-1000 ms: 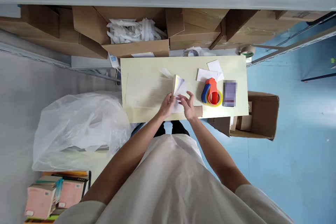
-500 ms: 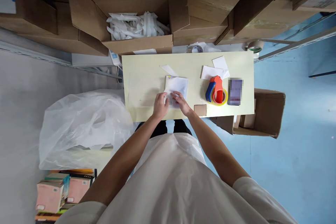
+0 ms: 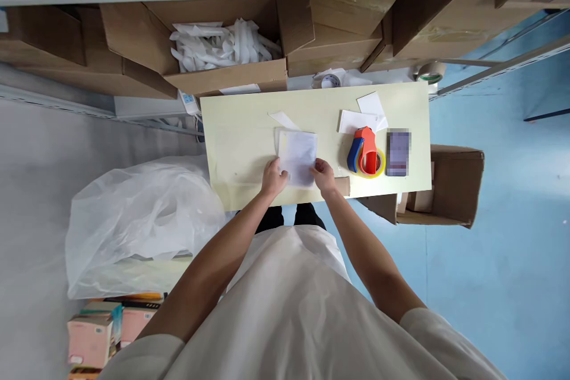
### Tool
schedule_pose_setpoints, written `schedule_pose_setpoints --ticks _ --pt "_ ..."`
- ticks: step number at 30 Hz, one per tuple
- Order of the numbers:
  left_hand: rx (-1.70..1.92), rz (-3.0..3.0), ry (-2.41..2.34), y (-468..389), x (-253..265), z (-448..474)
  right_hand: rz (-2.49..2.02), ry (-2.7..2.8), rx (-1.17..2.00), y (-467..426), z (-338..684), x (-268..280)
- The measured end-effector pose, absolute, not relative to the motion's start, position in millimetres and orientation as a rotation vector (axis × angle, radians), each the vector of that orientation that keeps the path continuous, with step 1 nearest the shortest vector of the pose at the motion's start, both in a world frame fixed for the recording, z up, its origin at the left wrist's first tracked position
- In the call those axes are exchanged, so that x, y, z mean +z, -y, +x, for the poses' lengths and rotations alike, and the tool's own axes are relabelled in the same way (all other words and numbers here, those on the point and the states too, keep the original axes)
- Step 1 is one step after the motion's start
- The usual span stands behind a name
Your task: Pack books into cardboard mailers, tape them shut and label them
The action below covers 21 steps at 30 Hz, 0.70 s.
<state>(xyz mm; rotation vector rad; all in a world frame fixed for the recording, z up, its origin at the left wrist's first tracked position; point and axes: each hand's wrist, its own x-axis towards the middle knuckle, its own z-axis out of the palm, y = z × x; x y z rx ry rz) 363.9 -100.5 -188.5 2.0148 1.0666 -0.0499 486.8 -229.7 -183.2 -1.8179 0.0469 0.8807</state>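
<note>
A flat, pale rectangular packet (image 3: 297, 157), apparently in clear film, is held at or just over the pale yellow tabletop (image 3: 236, 148). My left hand (image 3: 274, 178) grips its lower left edge, thumb on top. On the opposite edge, my right hand (image 3: 323, 176) pinches with curled fingers. Behind the packet's upper left side shows another thin whitish sheet. A loose white strip (image 3: 285, 120) lies just beyond it. Close to my right wrist is a small brown cardboard piece (image 3: 342, 185), partly covered.
On the right stand a red and blue tape dispenser (image 3: 366, 153), white cards (image 3: 356, 122) and a blurred phone-like object (image 3: 398, 154). Behind the table, a cardboard box (image 3: 227, 77) holds white pieces. A plastic bag (image 3: 146, 214) bulges at left; an open carton (image 3: 458, 187) sits at right.
My right hand has moved off the packet's top to its right edge and closed there. The packet now lies straighter between both hands. The whole view has shifted slightly.
</note>
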Motion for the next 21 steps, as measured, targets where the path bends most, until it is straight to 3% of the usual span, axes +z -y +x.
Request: schedule_pose_setpoints --ticks 9,15,21 --pt "-0.056 2.040 -0.919 131 -178 382 -1.629 0.063 1.017 259 508 -142" --pt "-0.087 1.674 -0.926 98 -177 372 -1.613 0.257 1.095 208 478 -125" --pt "0.168 1.182 -1.079 72 -155 344 -1.811 0.440 1.130 155 440 -132"
